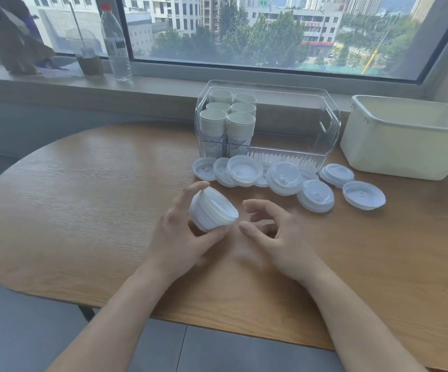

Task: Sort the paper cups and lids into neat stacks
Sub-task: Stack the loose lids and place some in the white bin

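Wood-grain tabletop (83, 189) meets a window sill beyond my hands. My left hand (179, 232) grips a tilted lid stack (212, 208); my right hand (273, 232), just beside it, hangs loosely curled, holding nothing. Loose lids (282, 178) lie beyond both hands, before the clear bin (327, 124) of cup stacks (228, 124). No legible writing.

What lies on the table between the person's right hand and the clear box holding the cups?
Loose white lids, some overlapping, lie on the table between the right hand and the clear box, seen in the head view.
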A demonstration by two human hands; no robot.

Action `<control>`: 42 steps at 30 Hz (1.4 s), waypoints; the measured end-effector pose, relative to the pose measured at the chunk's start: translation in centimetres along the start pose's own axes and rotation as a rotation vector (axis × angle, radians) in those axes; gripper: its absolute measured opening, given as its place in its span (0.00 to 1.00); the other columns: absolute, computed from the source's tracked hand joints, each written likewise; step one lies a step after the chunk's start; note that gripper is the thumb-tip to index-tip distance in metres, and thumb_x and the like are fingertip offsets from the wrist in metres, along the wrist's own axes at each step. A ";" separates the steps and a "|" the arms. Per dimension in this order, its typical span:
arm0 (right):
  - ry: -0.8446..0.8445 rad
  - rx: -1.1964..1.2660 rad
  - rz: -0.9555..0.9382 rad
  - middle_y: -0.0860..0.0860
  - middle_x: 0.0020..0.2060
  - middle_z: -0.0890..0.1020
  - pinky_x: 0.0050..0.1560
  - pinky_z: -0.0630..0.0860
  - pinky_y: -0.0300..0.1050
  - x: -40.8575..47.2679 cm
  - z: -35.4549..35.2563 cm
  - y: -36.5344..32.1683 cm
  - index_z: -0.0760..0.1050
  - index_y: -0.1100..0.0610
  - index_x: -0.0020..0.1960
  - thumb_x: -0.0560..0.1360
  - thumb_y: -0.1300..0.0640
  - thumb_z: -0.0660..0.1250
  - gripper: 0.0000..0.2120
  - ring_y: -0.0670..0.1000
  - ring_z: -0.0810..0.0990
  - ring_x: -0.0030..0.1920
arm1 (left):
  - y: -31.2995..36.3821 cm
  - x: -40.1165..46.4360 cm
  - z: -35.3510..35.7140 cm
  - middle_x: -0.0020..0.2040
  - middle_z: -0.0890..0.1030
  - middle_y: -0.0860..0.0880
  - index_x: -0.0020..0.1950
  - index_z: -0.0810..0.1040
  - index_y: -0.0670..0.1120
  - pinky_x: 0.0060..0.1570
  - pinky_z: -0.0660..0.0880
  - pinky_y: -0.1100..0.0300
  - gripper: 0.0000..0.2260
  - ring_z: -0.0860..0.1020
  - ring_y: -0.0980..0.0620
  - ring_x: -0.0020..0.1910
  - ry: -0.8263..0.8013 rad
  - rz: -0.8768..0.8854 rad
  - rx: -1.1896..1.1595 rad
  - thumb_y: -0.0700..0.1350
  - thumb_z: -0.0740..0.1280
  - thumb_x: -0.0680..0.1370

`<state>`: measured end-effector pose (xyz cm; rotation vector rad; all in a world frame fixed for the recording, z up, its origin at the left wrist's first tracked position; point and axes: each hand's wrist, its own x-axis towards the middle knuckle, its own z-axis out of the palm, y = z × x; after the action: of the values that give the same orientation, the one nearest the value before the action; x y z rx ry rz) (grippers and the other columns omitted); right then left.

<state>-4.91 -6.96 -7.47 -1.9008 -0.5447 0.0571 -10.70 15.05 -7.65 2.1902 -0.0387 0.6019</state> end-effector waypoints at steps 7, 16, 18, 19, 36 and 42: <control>0.172 -0.355 -0.078 0.36 0.43 0.82 0.41 0.69 0.28 2.5 -0.7 0.9 0.79 0.40 0.60 0.78 0.51 0.73 0.12 0.41 0.80 0.40 | -4.3 5.1 -2.0 0.60 0.76 0.57 0.74 0.69 0.54 0.61 0.80 0.44 0.38 0.80 0.47 0.60 0.172 -0.153 0.056 0.55 0.83 0.68; 0.154 -0.489 -0.011 0.37 0.49 0.83 0.53 0.77 0.44 6.7 -0.3 1.6 0.65 0.40 0.78 0.79 0.47 0.69 0.29 0.38 0.78 0.41 | -6.8 9.0 -1.8 0.64 0.79 0.50 0.75 0.69 0.49 0.64 0.76 0.48 0.39 0.79 0.43 0.63 0.179 -0.227 0.144 0.56 0.82 0.69; 0.164 -0.511 -0.006 0.38 0.51 0.84 0.54 0.77 0.44 7.0 -0.3 1.7 0.69 0.41 0.75 0.79 0.45 0.69 0.25 0.37 0.78 0.44 | -6.3 8.8 -1.6 0.68 0.76 0.45 0.76 0.69 0.47 0.66 0.71 0.49 0.40 0.75 0.43 0.67 0.198 -0.200 0.223 0.54 0.83 0.69; 0.178 -0.505 -0.006 0.38 0.50 0.84 0.54 0.78 0.45 7.1 -0.3 1.8 0.72 0.43 0.72 0.79 0.46 0.70 0.22 0.37 0.78 0.43 | -5.8 8.5 -1.5 0.69 0.75 0.43 0.76 0.69 0.46 0.68 0.69 0.48 0.41 0.73 0.42 0.68 0.229 -0.163 0.280 0.54 0.83 0.69; 0.528 -0.577 -0.064 0.47 0.57 0.77 0.62 0.72 0.53 4.1 -7.3 3.1 0.81 0.44 0.63 0.74 0.42 0.64 0.20 0.52 0.75 0.59 | 0.2 10.7 6.9 0.84 0.59 0.44 0.83 0.62 0.47 0.82 0.48 0.47 0.31 0.53 0.43 0.84 -0.062 -0.030 0.437 0.60 0.60 0.83; 0.311 -0.755 0.183 0.50 0.80 0.65 0.78 0.56 0.63 5.4 -9.2 5.1 0.65 0.36 0.78 0.74 0.25 0.51 0.35 0.53 0.60 0.81 | -0.4 11.4 8.3 0.83 0.61 0.45 0.81 0.66 0.55 0.81 0.45 0.41 0.26 0.57 0.43 0.83 -0.122 -0.077 0.554 0.62 0.53 0.85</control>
<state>4.30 -14.31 -7.23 -2.6249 -0.1771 -0.3687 2.87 11.17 -7.42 2.7477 0.1661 0.4712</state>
